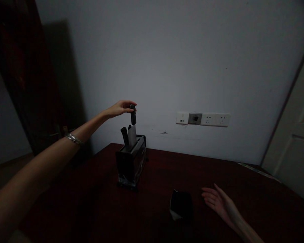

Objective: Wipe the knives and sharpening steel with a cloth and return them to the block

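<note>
My left hand [121,108] reaches out to the knife block and is closed on the black handle of a cleaver-like knife [132,135]. Its broad pale blade points down, with the lower end inside the slot of the dark knife block [129,167]. Another black handle [125,136] leans out of the same block, just left of the blade. Low on the right, my right hand [220,204] hovers with fingers stretched out and nothing in them. To its left lies a dark, flat-looking item [181,205] with a whitish lower corner; its kind is unclear.
The dark red table [164,168] meets a pale wall carrying a row of sockets and switches [203,119]. A thin light strip [258,171] lies along the table's back right edge. A white door [295,148] stands at the right; the left side is very dark.
</note>
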A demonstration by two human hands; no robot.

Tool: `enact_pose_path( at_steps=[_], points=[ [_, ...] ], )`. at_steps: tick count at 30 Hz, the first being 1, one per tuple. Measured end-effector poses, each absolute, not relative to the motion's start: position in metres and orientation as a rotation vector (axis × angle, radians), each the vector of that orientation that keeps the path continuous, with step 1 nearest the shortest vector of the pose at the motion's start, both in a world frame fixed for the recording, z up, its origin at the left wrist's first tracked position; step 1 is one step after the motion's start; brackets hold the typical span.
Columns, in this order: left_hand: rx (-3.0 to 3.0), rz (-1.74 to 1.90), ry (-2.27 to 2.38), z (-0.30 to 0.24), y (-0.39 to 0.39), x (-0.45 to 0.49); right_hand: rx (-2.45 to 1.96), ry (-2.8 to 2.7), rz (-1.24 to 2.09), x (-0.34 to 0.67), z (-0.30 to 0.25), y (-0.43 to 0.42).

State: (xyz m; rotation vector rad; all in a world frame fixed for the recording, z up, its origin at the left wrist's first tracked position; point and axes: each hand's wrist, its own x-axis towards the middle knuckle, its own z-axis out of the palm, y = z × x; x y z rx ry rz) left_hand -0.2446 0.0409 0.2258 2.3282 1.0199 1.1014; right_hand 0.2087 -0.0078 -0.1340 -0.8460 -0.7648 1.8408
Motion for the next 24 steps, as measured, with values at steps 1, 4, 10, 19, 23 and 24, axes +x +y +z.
enact_pose_path(
  at_steps=[1,4,10,19,23,24],
  points=[
    [2.346,1.064,1.023,0.225,0.040,-0.245,-0.843,-0.767,1.843,0.209,-0.134,-0.008],
    [2.390,0.979,1.033,0.223,0.039,-0.248,-0.830,-0.752,1.859,0.209,-0.135,-0.008],
    [2.506,0.824,1.063,0.214,0.045,-0.254,-0.855,-0.774,1.819,0.209,-0.134,-0.009],
    [2.635,0.572,1.256,0.200,0.044,-0.253,-0.826,-0.767,1.855,0.209,-0.133,-0.010],
    [2.650,0.511,1.245,0.189,0.044,-0.252,-0.831,-0.775,1.838,0.209,-0.135,-0.010],
    [2.652,0.488,1.242,0.186,0.044,-0.252,-0.830,-0.779,1.832,0.209,-0.135,-0.010]
  ],
)
